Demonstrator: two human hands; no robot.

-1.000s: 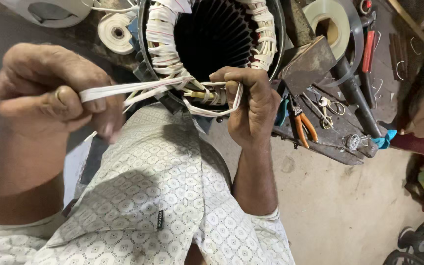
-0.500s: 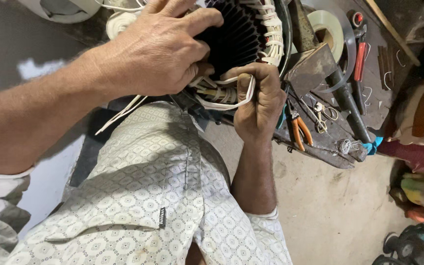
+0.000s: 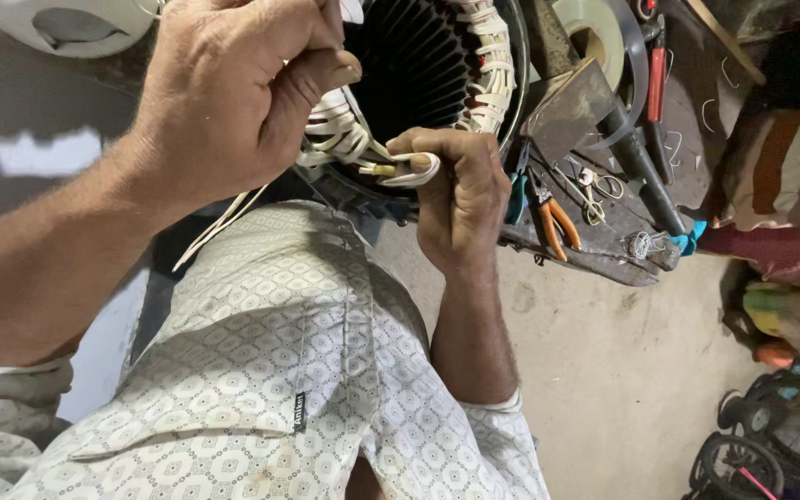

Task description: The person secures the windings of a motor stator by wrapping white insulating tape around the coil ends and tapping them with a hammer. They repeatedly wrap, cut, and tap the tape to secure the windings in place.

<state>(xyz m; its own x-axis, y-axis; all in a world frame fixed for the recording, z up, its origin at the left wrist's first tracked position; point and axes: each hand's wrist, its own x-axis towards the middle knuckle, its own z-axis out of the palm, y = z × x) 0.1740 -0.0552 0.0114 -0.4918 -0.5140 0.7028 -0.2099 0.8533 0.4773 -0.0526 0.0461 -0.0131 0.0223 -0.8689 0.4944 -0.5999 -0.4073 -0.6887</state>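
A large motor stator [image 3: 437,65] with a dark slotted bore and white tape-wrapped windings stands in front of me. My left hand [image 3: 233,93] is closed on white lacing tape [image 3: 340,130] at the lower rim of the winding, with loose tape ends [image 3: 224,222] trailing down over my patterned shirt. My right hand [image 3: 460,199] grips a loop of the same white tape [image 3: 418,171] beside a small yellow sleeve [image 3: 377,169] at the rim's bottom edge.
To the right lies a cluttered board with orange-handled pliers [image 3: 557,222], scissors [image 3: 590,185], a hammer [image 3: 594,111], a red-handled tool [image 3: 656,79] and a tape roll [image 3: 594,32]. A white housing [image 3: 57,23] sits at top left. Concrete floor [image 3: 622,370] lies below.
My left hand has swung from far left, where it pulled the tape taut, up to the winding's rim. My right hand has stayed at the lower edge.
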